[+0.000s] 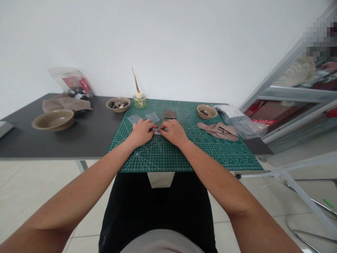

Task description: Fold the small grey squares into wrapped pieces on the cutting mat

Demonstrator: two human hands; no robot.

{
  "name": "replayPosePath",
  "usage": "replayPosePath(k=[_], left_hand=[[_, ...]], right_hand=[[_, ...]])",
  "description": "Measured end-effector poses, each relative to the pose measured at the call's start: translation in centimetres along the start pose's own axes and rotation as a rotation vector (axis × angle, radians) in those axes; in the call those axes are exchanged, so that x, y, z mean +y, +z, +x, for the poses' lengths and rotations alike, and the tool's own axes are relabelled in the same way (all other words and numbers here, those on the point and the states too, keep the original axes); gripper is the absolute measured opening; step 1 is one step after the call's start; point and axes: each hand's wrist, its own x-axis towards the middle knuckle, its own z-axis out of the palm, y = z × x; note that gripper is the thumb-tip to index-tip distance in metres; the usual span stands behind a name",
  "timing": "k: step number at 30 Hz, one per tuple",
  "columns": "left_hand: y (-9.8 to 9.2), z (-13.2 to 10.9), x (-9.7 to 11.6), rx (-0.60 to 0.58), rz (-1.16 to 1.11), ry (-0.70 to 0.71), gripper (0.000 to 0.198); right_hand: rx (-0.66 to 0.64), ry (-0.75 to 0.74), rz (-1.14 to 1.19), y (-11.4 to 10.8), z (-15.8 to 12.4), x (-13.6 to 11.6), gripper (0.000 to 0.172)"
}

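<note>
Over the green cutting mat (168,158), my two hands meet close together near its middle. The fingers of my left hand (143,133) are closed in a pinch at one side of a small pale greyish piece (157,131). From the other side, my right hand (175,132) pinches the same piece. Fingers cover most of it, so its kind is unclear. A small dark spot shows at my left fingertips. Just beyond the hands lie two translucent bluish sheets, one left (134,119) and one nearer the middle (152,117), and a brown square (170,114).
Left stand an empty-looking bowl (54,121), a brown cloth (67,103), a clear tub (70,84) and a bowl of dark pieces (118,105). A jar with a brush (139,100) stands behind. Right are a small bowl (207,111), crumpled cloth (219,131) and plastic bag (242,121).
</note>
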Motion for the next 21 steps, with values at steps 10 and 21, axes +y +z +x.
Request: replayPosePath(k=[10,21], left_hand=[[-0.01,-0.10,0.13,0.002,-0.004,0.000,0.032],[0.24,0.03,-0.09,0.011,-0.007,-0.003,0.033]], right_hand=[[-0.078,-0.164,-0.033,-0.17,-0.24,-0.12,0.015],[-0.017,-0.033,-0.115,-0.42,-0.27,-0.52,0.016]])
